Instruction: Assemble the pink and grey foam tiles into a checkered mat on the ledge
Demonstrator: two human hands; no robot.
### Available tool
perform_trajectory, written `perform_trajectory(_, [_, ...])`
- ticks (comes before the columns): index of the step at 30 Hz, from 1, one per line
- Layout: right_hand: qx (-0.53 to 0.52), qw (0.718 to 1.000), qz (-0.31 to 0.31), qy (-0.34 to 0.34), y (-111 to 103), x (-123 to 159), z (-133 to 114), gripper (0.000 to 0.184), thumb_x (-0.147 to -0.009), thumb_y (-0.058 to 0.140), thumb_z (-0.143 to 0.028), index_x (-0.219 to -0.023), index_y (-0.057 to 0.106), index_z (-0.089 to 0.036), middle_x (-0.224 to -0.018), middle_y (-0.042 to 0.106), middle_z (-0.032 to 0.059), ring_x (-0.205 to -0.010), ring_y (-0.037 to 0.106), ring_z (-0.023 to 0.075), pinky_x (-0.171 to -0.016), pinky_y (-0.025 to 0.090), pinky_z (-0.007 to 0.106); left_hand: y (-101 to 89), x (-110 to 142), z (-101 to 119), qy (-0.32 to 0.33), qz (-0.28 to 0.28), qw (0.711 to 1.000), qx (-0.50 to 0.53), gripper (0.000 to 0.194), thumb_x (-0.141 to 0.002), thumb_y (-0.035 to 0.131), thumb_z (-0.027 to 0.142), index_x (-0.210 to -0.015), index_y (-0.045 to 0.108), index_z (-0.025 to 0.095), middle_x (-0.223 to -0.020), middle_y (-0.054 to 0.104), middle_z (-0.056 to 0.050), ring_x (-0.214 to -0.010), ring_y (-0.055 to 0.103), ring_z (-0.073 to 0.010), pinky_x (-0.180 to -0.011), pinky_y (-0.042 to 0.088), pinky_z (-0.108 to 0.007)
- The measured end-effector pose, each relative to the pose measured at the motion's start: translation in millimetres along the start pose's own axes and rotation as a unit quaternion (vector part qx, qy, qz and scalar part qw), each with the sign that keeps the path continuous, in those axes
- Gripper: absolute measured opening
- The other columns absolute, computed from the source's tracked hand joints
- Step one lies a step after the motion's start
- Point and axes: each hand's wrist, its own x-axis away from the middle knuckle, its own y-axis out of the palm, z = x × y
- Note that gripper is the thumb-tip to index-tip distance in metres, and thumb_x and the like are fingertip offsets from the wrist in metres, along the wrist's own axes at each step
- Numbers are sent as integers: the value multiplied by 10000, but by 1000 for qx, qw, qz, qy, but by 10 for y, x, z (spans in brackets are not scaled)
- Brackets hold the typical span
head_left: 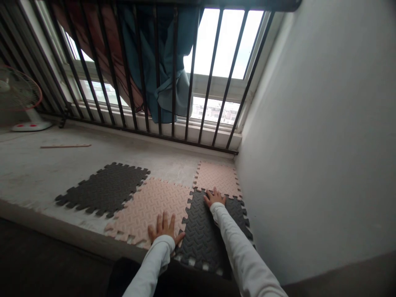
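Interlocking foam floor tiles lie on a concrete floor below a barred window. My left hand (163,229) lies flat with fingers spread on a pink tile (148,204), its thumb at the seam with a dark grey tile (202,231). My right hand (214,197) rests open on the far edge of that dark grey tile, where it joins a second pink tile (216,177). Both arms wear white sleeves. Another dark grey tile (103,187) lies to the left, touching the pink tile's corner.
A white wall (309,144) rises close on the right. Black window bars (173,82) with blue and red cloth hung behind them run along the back. A standing fan (21,103) and a wooden strip (64,146) sit at the far left. A raised ledge edge (62,231) crosses the foreground.
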Motion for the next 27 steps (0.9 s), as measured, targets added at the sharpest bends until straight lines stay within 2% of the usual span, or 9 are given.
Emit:
perform_trajectory(5, [-8,999,-32,-11,-70,-110,-86,462,-775,216,-562,-1194,350,-418,-1391,168,-4,-1240,143,261,-901,108,588,10,5,1,-2,3,1000,0,727,-642,375,605,-1284,185,322,-1413,52,-30,-1271,-12,-292,-926,37,-607])
perform_trajectory(10, [-1,994,-20,-106,-15,-157,-285,540,-802,142,-519,-1296,192,-306,-1398,134,10,-1258,102,186,-966,61,523,10,12,11,-5,0,1000,-17,735,-646,361,615,-1288,167,316,-1413,51,-29,-1270,-13,-295,-930,25,-604])
perform_trajectory(13, [1,990,-44,-131,39,-144,-365,542,-806,144,-506,-1286,244,-275,-1383,193,11,-1260,103,175,-979,47,507,-7,19,17,-10,-6,1000,-26,727,-654,342,624,-1289,151,324,-1415,42,-21,-1273,-16,-282,-936,30,-595])
perform_trajectory(15, [1,991,-22,-133,45,-137,-344,564,-808,144,-500,-1304,203,-239,-1396,138,21,-1267,52,162,-993,10,472,-28,27,17,-12,-15,999,-29,728,-653,337,629,-1288,148,327,-1415,36,-21,-1274,-12,-278,-938,35,-592])
perform_trajectory(17, [4,996,36,-85,45,-130,-247,609,-811,136,-491,-1327,106,-168,-1406,33,60,-1270,-17,173,-996,-26,449,-50,39,12,-10,-19,999,-27,726,-652,341,626,-1287,158,326,-1415,43,-25,-1274,-2,-280,-938,39,-591])
perform_trajectory(19, [12,997,73,-4,57,-124,-86,658,-809,137,-490,-1325,72,-87,-1399,14,120,-1269,-12,210,-995,-16,450,-64,53,3,-1,-15,1000,-18,716,-654,346,612,-1286,179,318,-1413,66,-34,-1272,12,-284,-937,45,-592])
perform_trajectory(21, [20,997,62,40,75,-118,105,681,-799,180,-506,-1307,170,-52,-1385,121,146,-1263,74,221,-1004,40,414,-62,61,-5,11,0,1000,-8,700,-664,338,597,-1285,195,308,-1411,87,-43,-1271,30,-286,-934,58,-595])
perform_trajectory(23, [23,998,42,31,81,-110,294,664,-800,200,-499,-1288,241,-52,-1366,202,140,-1254,129,207,-1005,82,372,-44,57,-9,13,11,1000,-4,692,-666,333,593,-1283,206,306,-1410,94,-46,-1271,40,-287,-933,67,-595])
perform_trajectory(27, [42,993,64,91,49,-79,604,662,-812,170,-485,-1298,202,-37,-1366,188,164,-1256,109,231,-997,87,392,4,25,1,-5,-1,1000,-14,721,-647,363,604,-1285,189,318,-1412,66,-34,-1272,6,-290,-933,47,-602])
